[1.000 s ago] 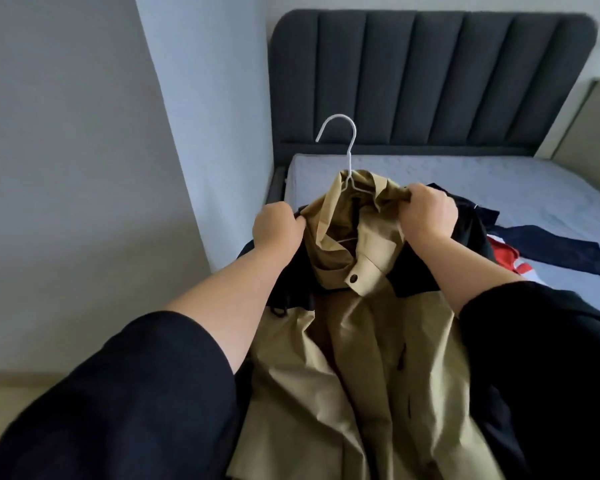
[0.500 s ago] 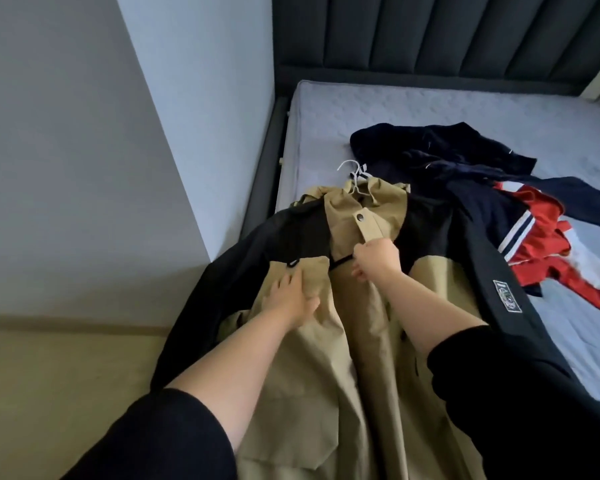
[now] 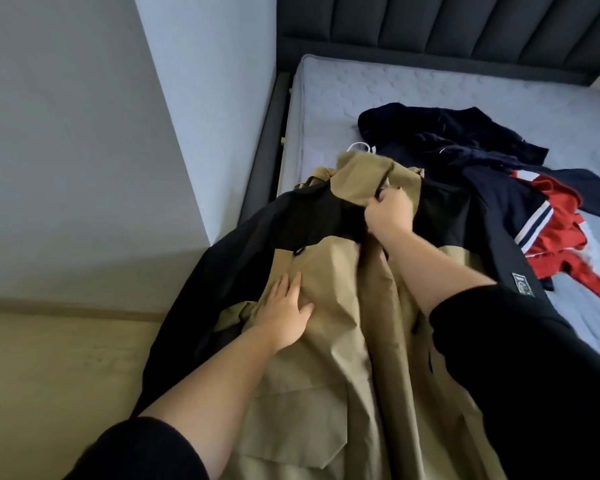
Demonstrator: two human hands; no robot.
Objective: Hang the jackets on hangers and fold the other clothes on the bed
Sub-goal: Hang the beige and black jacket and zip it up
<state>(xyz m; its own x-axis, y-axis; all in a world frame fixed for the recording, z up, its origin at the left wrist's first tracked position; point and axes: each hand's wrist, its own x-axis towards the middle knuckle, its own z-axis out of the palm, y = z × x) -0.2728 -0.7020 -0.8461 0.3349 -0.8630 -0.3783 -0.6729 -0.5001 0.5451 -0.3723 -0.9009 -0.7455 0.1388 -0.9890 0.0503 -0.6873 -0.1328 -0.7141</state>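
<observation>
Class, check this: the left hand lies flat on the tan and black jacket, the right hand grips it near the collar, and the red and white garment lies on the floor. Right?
No: the head view shows the red and white garment on the bed, not the floor. Left hand flat on the tan and black jacket and right hand gripping it stand.

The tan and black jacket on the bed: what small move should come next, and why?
Probably the right hand, pinching the jacket front just below the collar, should fasten it there while the flat left hand steadies the fabric. The hanger hook already pokes from the collar, so closing the front seems next.
</observation>
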